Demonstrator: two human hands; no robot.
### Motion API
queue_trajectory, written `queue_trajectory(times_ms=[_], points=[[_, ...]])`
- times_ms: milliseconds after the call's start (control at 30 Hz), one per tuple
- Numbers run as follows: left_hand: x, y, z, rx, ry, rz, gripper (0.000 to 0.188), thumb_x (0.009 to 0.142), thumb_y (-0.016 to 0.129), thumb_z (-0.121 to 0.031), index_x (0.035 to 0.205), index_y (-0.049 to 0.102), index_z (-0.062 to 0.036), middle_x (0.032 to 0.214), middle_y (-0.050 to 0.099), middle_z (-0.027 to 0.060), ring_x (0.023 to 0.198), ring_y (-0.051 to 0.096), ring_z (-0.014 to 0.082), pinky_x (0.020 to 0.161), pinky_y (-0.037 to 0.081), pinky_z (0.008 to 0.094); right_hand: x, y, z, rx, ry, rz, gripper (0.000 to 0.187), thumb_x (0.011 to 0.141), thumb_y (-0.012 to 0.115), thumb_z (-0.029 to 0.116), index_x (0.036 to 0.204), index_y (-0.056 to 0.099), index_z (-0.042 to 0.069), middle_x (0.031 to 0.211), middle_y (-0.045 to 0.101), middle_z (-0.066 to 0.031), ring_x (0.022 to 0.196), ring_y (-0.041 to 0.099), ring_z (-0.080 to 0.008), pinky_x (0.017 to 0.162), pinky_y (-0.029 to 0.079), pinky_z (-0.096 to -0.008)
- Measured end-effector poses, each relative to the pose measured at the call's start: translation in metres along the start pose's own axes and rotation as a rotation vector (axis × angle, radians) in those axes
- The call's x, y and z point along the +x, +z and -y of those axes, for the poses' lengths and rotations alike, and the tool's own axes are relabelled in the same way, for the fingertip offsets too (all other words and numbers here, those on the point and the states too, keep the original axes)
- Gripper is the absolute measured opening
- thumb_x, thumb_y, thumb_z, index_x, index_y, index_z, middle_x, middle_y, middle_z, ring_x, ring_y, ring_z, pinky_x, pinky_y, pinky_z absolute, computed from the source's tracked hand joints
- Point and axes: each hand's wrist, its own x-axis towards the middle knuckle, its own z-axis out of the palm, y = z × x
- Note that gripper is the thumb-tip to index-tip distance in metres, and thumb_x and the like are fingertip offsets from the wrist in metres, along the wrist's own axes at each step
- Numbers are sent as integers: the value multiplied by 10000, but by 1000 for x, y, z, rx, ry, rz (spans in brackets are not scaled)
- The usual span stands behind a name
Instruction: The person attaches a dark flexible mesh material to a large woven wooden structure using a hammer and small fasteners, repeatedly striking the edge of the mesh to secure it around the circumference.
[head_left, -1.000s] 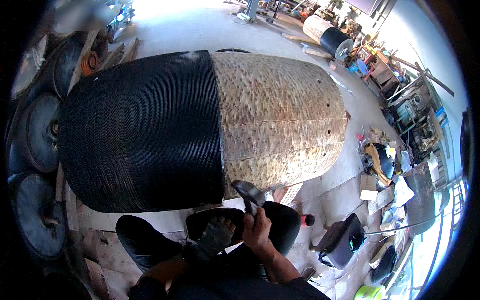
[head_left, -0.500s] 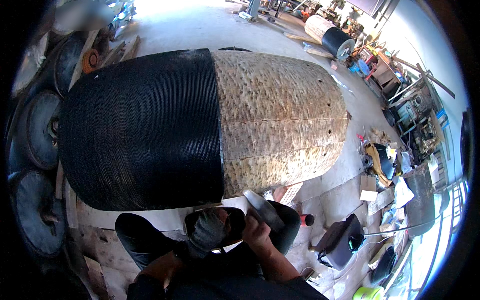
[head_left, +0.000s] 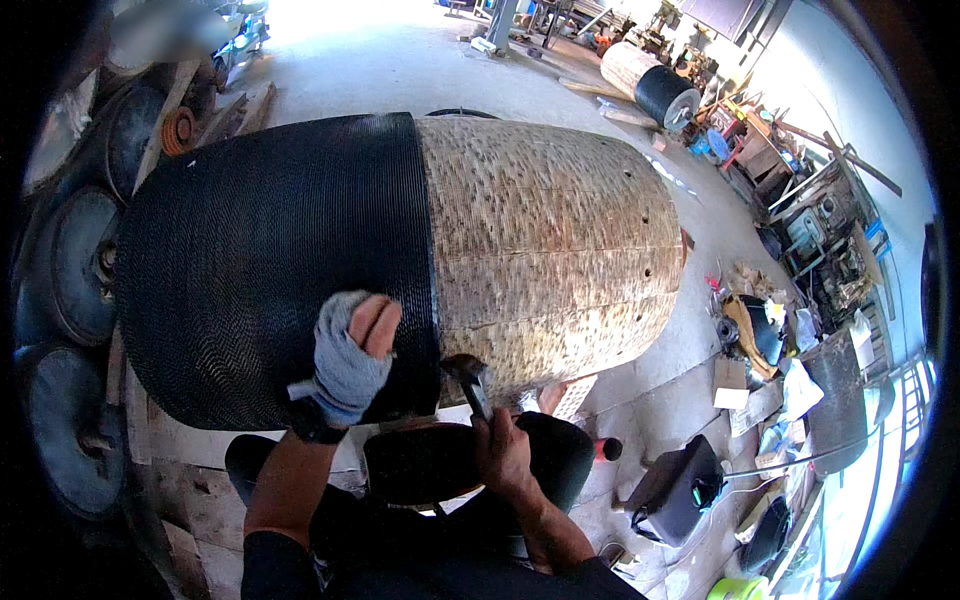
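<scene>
A large roller lies across in front of me. Its left part is ribbed black covering (head_left: 270, 230); its right part is pale, pitted wood-like surface (head_left: 550, 240) with a few small holes. My left hand (head_left: 355, 350), in a grey glove with bare fingertips, is closed over the black part near the seam. Whatever its fingers hold, if anything, is hidden. My right hand (head_left: 503, 450) grips a hammer (head_left: 480, 400) by the handle, its head by the roller's lower edge, just right of the seam. Between my thighs rests a dark rounded container (head_left: 420, 465); its contents are too dark to make out.
Large dark discs (head_left: 75, 425) line the left side. A dark boxy case (head_left: 678, 490) and a red can (head_left: 607, 449) stand on the floor at right. Beyond are a cardboard box (head_left: 731, 383), scrap and machinery. Another, smaller-looking roller (head_left: 667, 96) lies far right.
My left hand has risen from the container to the black covering. In my right hand the hammer has swung left, its head now by the seam. The view has shifted slightly.
</scene>
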Motion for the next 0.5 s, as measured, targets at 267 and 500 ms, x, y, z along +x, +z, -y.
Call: queue_trajectory(times_ms=[267,500], points=[[15,8,8,73,13,-16,469,718,678,7,1168,585,-86,1060,559,113,904,574,316,751,483,459,-8,14,-25,-14,-122,-87,155,894,562,131,968,509,6,731,612,-236,676,624,-432,543,474,-455],[9,10,8,95,-22,-11,424,740,700,-24,1144,589,-85,1025,568,117,890,581,314,745,485,460,-18,-2,14,162,-192,-163,71,894,499,52,897,476,-15,636,551,-200,559,577,-411,490,446,-423]])
